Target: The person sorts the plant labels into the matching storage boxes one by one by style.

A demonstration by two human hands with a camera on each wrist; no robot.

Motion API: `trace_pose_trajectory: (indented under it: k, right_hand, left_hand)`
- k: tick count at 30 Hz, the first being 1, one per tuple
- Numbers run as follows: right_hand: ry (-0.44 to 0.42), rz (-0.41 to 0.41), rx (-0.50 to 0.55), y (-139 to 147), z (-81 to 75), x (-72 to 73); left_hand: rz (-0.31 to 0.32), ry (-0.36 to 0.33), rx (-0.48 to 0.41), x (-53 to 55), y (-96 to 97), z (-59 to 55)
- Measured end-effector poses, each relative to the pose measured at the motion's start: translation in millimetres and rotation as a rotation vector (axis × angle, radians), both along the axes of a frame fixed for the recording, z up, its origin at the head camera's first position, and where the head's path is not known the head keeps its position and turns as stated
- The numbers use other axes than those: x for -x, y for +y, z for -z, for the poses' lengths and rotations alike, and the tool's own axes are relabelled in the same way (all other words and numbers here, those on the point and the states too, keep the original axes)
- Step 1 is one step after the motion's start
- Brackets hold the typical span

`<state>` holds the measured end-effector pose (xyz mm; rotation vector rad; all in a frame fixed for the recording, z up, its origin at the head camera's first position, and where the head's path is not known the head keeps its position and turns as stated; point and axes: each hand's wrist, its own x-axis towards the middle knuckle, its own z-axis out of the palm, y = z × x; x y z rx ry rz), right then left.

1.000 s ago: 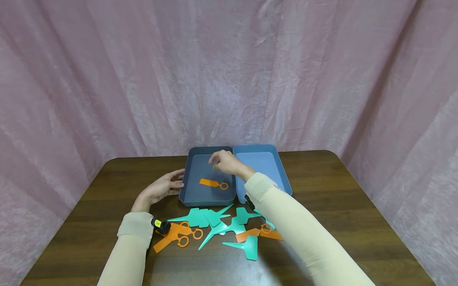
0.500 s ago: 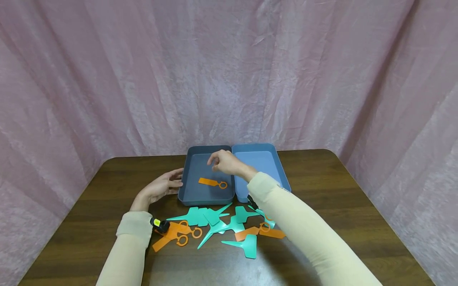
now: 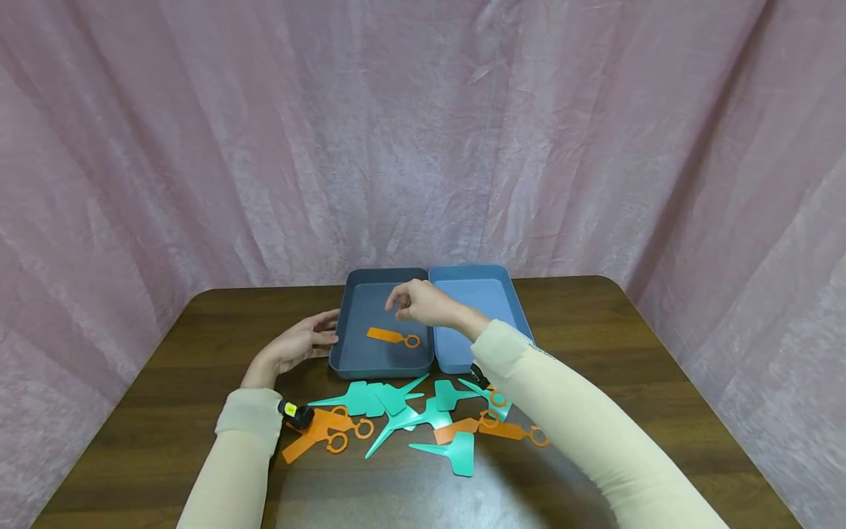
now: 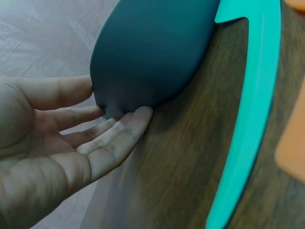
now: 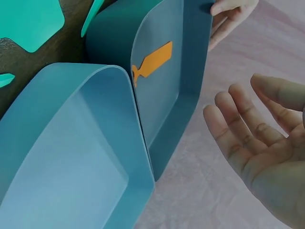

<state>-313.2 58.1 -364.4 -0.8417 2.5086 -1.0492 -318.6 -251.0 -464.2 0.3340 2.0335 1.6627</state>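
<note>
My left hand (image 3: 297, 345) rests extended fingers against the outer left side of a dark grey-blue tray (image 3: 382, 371). In the left wrist view, its fingertips touch the wall of that tray (image 4: 147, 52). Over the tray hangs my right hand (image 3: 428, 303), fingers loosely bent. The right wrist view shows nothing in this hand (image 5: 267, 148). Inside the dark tray lies one flat orange tag (image 3: 385, 335) with a ring at its end. A lighter blue tray (image 3: 479, 308) stands right beside it, partly covered by the right forearm.
In front of the trays, several green T-shaped plant labels (image 3: 464, 454) lie scattered and overlapping. Orange ring tags (image 3: 300, 447) are heaped near the left wrist, and more (image 3: 502, 430) lie under the right forearm. A pink curtain (image 3: 423, 147) hangs behind the wooden table (image 3: 615, 382).
My right hand has shifted slightly to the right, and its forearm has swung right, uncovering more of an orange tag's ring. The left hand stays at the tray's side.
</note>
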Motion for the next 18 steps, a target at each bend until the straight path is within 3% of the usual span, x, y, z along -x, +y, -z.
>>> trace_pose_trajectory:
  k: [10,18]
  right_hand:
    - [-0.012,-0.107,-0.025,12.1,-11.2,-15.8]
    - [-0.03,-0.131,0.003,21.2,-15.7,-25.2]
  left_hand:
    - [-0.006,0.006,-0.002,0.8,-0.8,1.8]
    - [-0.01,0.005,-0.008,-0.1,-3.2,2.8]
